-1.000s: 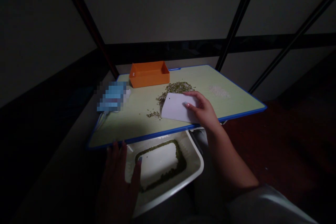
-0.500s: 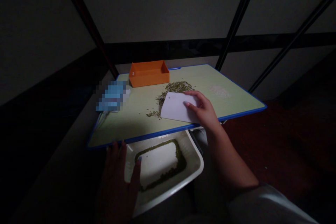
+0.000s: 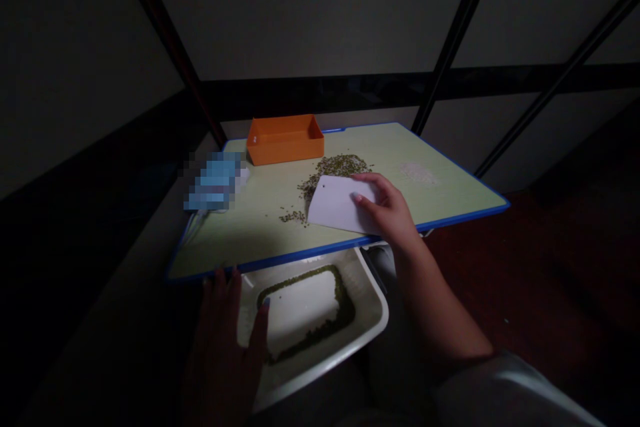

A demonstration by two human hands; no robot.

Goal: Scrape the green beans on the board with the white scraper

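My right hand (image 3: 387, 203) is closed on a flat white scraper (image 3: 340, 203) with a small hole in one corner, thumb on top. The scraper stands tilted on the pale green tabletop (image 3: 260, 227), against a pile of small green beans mixed with pale grains (image 3: 343, 165). Several stray beans (image 3: 293, 216) lie off its left side. Below the table edge is a white tray (image 3: 367, 320) with green beans (image 3: 345, 307) along the edges of its floor. My left hand (image 3: 225, 340), in shadow, holds the tray's left side, thumb inside; its other fingertips reach the table edge.
An orange open box (image 3: 287, 150) stands at the table's back left. A blurred-out blue packet (image 3: 215, 181) lies at the left edge. Pale grains (image 3: 419, 173) form a thin patch on the right. Wall panels (image 3: 310, 13) rise close behind the table.
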